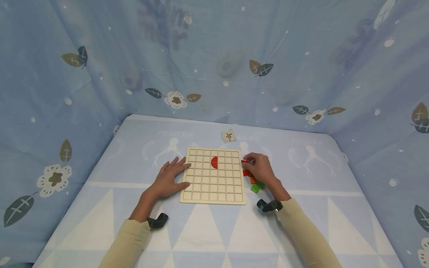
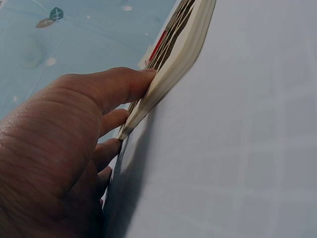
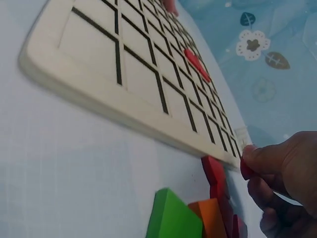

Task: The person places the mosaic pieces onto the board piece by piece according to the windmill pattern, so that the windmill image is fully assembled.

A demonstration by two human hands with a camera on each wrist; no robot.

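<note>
I count one pale wooden grid board (image 1: 213, 175), one red half-disc piece (image 1: 214, 162) on it, one small patterned card (image 1: 228, 136), two hands.

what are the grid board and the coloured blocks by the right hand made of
The grid board looks like pale unfinished wood or plywood: matte cream face, thick light edge, dark cut grid lines. The coloured blocks seem to be painted wood, possibly plastic: solid red, orange and green, smooth, crisp edges. The right hand pinches a red piece.
</note>
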